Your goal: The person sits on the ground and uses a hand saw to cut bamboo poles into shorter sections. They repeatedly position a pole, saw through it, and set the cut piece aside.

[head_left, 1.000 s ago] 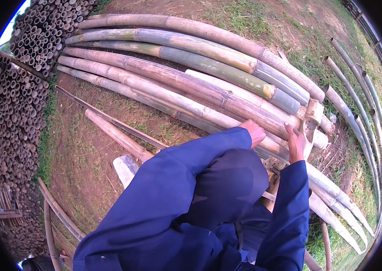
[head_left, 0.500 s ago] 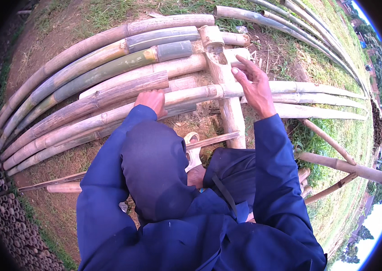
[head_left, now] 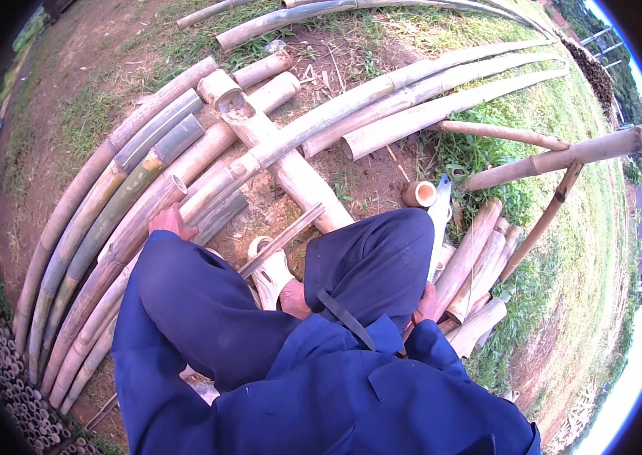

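A long pale bamboo pole (head_left: 313, 121) lies over a thick notched bamboo log (head_left: 302, 186). My left hand (head_left: 173, 221) is closed over this pole, left of the log, beside a shorter pole with an open cut end. Low beside my right knee, my right hand (head_left: 425, 303) is at the lower end of a handsaw (head_left: 439, 227). The saw's pale blade points away from me with a blue tip; its handle is hidden by my hand and trouser leg. A thin split bamboo strip (head_left: 283, 239) slants above my pale clog (head_left: 271, 277).
Several bamboo poles (head_left: 158, 163) lie side by side at left. Short bamboo pieces (head_left: 476, 262) are piled at right, near a cut bamboo ring (head_left: 419, 194) and a propped pole frame (head_left: 563, 158). Stacked bamboo ends (head_left: 14, 364) fill the lower left.
My right hand has dropped from above the notched log to the handsaw by my right knee. My view has turned right, bringing the saw into sight. My left hand stays on the long pole.
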Demonstrator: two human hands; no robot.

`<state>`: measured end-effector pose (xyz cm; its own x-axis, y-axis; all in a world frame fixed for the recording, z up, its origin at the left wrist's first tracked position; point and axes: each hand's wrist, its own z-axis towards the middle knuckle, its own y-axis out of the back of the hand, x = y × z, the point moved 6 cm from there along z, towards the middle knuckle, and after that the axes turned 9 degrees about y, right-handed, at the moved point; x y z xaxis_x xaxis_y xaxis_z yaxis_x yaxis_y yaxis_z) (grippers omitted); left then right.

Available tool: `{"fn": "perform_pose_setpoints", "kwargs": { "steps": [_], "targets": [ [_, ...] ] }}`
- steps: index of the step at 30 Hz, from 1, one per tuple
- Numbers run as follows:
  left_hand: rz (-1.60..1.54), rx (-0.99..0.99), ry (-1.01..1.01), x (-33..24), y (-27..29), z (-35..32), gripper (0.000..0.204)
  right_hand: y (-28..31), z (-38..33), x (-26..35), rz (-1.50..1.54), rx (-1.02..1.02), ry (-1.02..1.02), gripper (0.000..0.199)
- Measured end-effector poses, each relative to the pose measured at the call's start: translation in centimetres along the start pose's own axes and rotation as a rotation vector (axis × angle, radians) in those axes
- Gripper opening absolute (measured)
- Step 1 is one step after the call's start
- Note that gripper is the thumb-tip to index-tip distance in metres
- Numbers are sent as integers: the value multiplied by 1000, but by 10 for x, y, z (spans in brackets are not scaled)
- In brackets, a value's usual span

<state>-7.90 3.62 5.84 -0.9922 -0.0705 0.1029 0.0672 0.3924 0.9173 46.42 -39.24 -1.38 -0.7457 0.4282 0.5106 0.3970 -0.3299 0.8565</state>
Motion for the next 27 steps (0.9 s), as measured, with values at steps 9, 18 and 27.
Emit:
{"fn": "perform_pose_setpoints", "kwargs": {
  "steps": [9,18,27],
  "targets": [
    [-72,-24,-5,-13,16,-10,64,-26,-58,0,-415,111,71,49],
    [-151,-28,-36,-26,28,-26,59,-104,-127,-72,-758,457,395,42],
    [-112,-64,46,-8,32,-28,62,-2,-64,37,-445,285,-15,34]
  ]
}}
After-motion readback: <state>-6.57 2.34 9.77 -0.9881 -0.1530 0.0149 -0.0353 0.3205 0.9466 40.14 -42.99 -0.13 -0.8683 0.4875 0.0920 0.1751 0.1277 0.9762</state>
